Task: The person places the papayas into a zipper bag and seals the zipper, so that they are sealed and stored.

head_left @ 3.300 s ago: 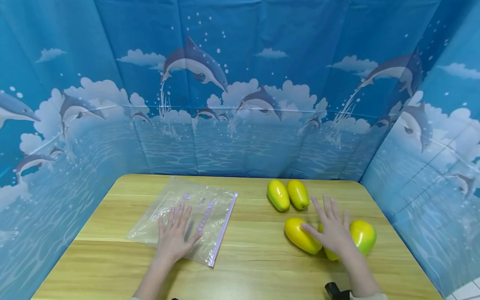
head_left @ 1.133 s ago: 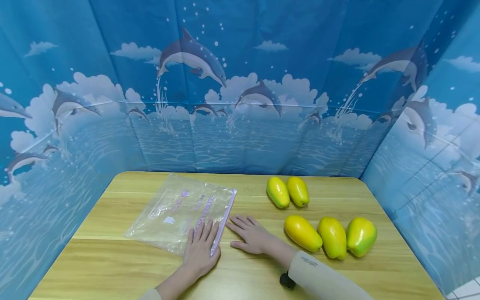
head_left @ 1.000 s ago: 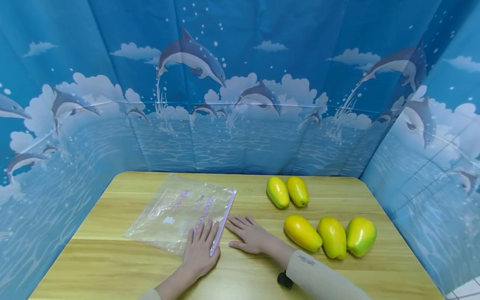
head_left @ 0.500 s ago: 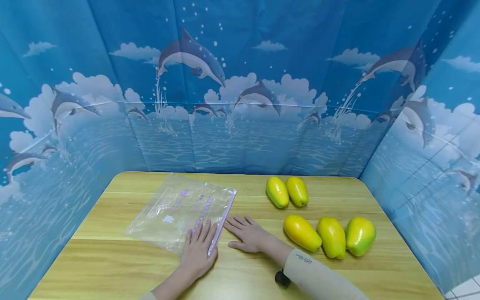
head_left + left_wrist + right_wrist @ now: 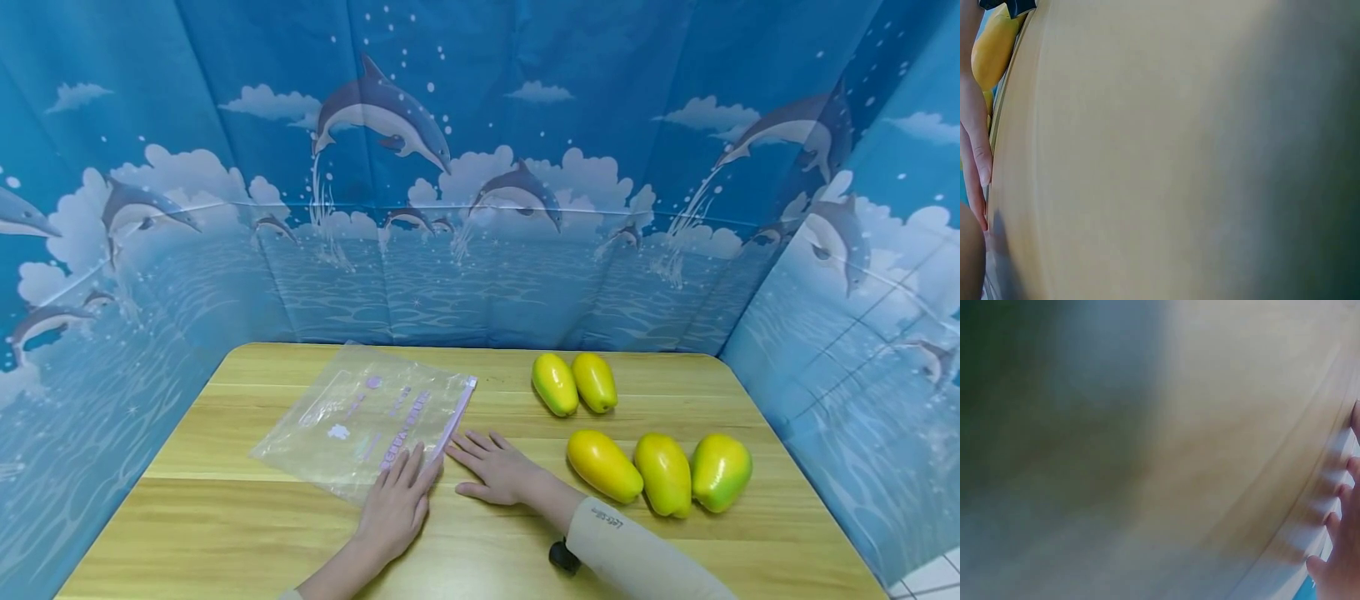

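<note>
Two hands are lying flat on the counter (image 5: pixel 225 533), fingers straight and holding nothing. Left hand (image 5: pixel 395 507) is resting on the near right corner of the clear zip bag (image 5: pixel 360 425), fingertips at its purple zipper strip (image 5: pixel 452 421); half a second ago its fingers were lying further up over the strip, and the bag's far end is now sitting slightly more turned. Right hand (image 5: pixel 495 471) is pressing the wood just beside the strip, about where it was a second ago, having left the fruit it was covering three seconds back.

Five yellow-green mangoes are lying loose on the counter: a pair (image 5: pixel 573 385) at the back, a row of three (image 5: pixel 660 473) nearer; none is in the bag, which is lying flat.

Both wrist views are blurring heavily: only wood, fingertips (image 5: pixel 1335 519) of the right hand, a finger edge (image 5: pixel 975 156) and a yellow fruit (image 5: pixel 994 44) are showing. Bag print is illegible.
</note>
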Tool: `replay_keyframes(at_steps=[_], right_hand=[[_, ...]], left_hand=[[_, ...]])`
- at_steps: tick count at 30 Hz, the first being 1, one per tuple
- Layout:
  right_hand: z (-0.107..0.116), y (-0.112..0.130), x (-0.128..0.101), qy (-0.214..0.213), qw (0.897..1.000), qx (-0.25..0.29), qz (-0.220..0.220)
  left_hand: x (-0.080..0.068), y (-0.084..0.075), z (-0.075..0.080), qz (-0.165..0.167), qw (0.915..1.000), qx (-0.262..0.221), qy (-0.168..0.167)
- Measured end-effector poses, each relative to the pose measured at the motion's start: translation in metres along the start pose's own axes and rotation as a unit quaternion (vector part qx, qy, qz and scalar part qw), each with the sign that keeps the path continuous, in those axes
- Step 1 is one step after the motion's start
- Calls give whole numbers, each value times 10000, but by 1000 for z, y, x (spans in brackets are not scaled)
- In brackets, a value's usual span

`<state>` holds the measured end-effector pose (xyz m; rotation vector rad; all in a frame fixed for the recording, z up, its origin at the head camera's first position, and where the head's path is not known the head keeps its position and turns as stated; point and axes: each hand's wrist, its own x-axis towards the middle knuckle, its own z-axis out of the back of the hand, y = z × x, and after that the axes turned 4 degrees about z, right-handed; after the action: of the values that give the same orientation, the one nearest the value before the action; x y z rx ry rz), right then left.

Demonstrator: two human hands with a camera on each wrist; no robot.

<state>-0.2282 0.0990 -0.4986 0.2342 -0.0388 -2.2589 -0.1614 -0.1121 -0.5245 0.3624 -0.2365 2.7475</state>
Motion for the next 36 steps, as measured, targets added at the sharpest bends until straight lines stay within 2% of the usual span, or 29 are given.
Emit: replay_keyframes(at_steps=[12, 18, 22, 30, 36], right_hand=[[1, 0, 0, 78, 10000, 34, 2], [2, 1, -1, 25, 10000, 38, 37], [3, 2, -1, 46, 10000, 39, 27], [4, 3, -2, 138, 9999, 11, -63], [5, 3, -1, 163, 9998, -29, -59]], left_hand=[[-2, 0, 1, -286, 9995, 118, 59], [-3, -2, 1, -347, 9992, 181, -118], [-3, -2, -1, -318, 9992, 195, -170], [-6, -6, -3, -198, 9995, 213, 151], [-9, -8, -7, -138, 9997, 98, 161]])
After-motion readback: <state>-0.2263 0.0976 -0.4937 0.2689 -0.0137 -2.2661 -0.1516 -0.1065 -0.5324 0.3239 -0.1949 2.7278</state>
